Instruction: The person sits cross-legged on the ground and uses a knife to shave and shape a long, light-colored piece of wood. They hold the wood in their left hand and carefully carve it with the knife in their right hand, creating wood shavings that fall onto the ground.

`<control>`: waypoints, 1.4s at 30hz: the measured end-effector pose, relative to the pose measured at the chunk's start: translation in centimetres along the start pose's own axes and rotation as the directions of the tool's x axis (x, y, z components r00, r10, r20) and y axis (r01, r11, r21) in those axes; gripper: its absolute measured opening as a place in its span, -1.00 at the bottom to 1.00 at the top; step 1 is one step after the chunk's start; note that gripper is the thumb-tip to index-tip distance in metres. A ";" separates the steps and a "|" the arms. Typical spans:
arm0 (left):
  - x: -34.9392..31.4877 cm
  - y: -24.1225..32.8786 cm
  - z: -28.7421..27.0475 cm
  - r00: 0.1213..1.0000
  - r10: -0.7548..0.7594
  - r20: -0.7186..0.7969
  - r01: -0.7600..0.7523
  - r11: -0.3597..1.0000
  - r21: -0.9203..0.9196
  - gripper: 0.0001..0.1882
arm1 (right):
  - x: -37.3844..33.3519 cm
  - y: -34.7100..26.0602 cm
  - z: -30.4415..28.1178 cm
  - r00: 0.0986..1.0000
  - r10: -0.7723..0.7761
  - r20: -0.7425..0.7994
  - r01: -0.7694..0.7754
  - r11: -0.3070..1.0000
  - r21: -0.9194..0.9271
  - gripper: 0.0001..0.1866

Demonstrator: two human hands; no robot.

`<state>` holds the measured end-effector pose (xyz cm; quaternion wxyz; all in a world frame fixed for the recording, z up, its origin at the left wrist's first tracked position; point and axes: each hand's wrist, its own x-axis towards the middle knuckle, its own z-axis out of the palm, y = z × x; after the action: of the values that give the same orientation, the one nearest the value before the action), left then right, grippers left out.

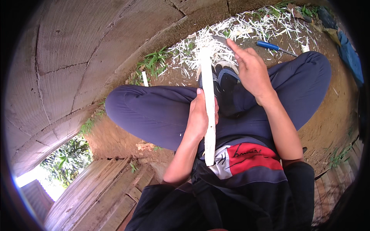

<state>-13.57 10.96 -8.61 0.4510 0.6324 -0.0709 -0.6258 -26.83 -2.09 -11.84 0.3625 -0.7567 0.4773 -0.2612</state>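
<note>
Over my lap, left hand (198, 117) wraps fingers around the white stick (208, 104); right hand (250, 69) pinches a blade. Stick looks light, stiff; grip midway.

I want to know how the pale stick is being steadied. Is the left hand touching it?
Touching. The head view shows the left hand wrapped around the middle of the white stick, thumb pressed along its edge, no gap between them.
</note>
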 end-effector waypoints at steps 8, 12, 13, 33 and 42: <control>0.6 0.3 -1.0 1.000 -0.025 0.006 0.025 0.981 -0.192 -0.44 | -5.9 -3.9 -2.5 0.878 -0.094 0.470 -0.040 0.963 0.268 -0.38; 1.2 -0.9 -2.1 0.999 0.002 0.052 0.011 0.971 -0.237 -0.43 | -5.9 -3.6 -0.8 0.911 -0.095 0.402 0.038 0.989 0.145 -0.40; 1.2 -0.9 -2.0 0.998 0.012 0.060 0.004 0.966 -0.259 -0.43 | -5.3 -3.3 -0.1 0.924 -0.102 0.368 0.073 0.993 0.091 -0.40; 0.3 -0.7 -0.9 0.977 -0.012 0.212 0.061 0.971 -0.229 -0.40 | -1.3 -1.8 -1.4 0.999 -0.008 0.039 0.007 0.999 0.043 -0.49; 0.3 -0.1 -1.9 0.971 0.139 0.194 -0.013 0.842 -0.540 -0.34 | -8.3 -4.3 -2.8 0.953 0.027 0.303 -0.128 0.939 0.319 -0.55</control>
<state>-11.94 11.77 -9.28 0.6227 0.4033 0.0305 -0.6698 -30.02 5.89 -7.16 0.5629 -0.6948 0.3963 -0.2083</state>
